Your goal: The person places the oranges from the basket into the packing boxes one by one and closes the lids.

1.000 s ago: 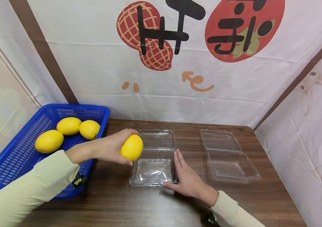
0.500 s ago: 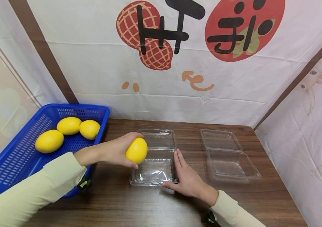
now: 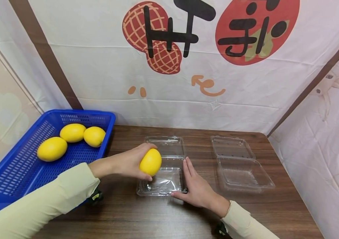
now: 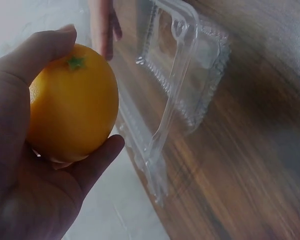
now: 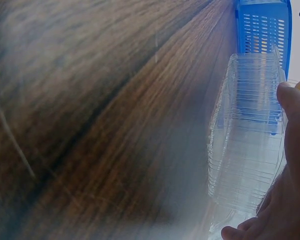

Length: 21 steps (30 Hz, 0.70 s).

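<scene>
My left hand grips a yellow lemon between thumb and fingers, over the left part of an open clear plastic clamshell box. A small green star-shaped stem mark shows on the fruit in the left wrist view, where the lemon is clear of the box. The box's lid lies folded back behind its base. Along the right side of that base rest the straight fingers of my right hand, with the thumb at the front right corner. In the right wrist view, the box's ribbed wall is beside this hand.
At the left stands a blue perforated basket with three more lemons in it. A second open clear clamshell box sits to the right on the brown wooden table. A printed white cloth hangs behind.
My left hand has carried the lemon to the right and slightly nearer, from the box's left edge to over its base. The right hand has stayed in place.
</scene>
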Tool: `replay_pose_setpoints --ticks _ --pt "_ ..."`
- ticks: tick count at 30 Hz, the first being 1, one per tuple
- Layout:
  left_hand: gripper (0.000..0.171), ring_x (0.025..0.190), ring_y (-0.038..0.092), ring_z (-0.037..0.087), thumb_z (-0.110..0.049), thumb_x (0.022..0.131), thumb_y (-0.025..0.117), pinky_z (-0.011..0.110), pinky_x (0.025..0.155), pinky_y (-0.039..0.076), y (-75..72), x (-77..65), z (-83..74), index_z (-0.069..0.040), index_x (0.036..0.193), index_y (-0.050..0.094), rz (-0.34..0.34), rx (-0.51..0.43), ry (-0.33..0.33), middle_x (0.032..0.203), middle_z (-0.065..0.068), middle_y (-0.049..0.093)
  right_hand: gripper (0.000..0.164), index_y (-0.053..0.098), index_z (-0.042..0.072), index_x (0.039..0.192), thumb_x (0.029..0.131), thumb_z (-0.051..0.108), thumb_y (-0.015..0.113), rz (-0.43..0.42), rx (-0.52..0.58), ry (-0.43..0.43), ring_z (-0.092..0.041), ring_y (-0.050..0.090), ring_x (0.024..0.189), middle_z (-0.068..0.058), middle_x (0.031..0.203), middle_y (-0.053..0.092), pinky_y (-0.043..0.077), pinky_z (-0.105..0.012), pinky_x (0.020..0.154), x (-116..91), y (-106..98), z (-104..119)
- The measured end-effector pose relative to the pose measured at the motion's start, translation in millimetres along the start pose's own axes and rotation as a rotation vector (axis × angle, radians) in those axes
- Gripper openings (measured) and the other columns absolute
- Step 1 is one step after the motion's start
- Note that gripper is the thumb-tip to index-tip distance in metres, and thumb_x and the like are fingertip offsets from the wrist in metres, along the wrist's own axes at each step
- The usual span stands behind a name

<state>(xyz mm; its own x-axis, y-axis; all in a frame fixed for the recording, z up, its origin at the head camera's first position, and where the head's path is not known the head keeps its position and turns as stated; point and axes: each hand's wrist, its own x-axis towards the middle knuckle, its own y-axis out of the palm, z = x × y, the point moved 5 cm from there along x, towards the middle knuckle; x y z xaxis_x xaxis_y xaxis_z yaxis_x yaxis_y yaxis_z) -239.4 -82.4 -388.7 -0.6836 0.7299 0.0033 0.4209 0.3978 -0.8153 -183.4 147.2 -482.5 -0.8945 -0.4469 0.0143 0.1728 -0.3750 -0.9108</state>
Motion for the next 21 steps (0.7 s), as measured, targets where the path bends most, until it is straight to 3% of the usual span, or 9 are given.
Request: replay_pose_setpoints --ticks 21 --pt "0.095 0.107 0.058 0.024 -0.031 0.071 0.093 0.044 0.092 0.053 29.2 11.9 -3.4 -0.001 0.143 0.040 -0.014 -0.046 -0.015 0.132 0.015 0.051 0.122 0.008 -0.004 0.161 0.085 0.074 0.064 -0.004 -0.005 0.004 -0.044 0.046 0.136 -0.027 0.167 0.005 0.053 -0.049 0.097 0.9 0.3 -0.1"
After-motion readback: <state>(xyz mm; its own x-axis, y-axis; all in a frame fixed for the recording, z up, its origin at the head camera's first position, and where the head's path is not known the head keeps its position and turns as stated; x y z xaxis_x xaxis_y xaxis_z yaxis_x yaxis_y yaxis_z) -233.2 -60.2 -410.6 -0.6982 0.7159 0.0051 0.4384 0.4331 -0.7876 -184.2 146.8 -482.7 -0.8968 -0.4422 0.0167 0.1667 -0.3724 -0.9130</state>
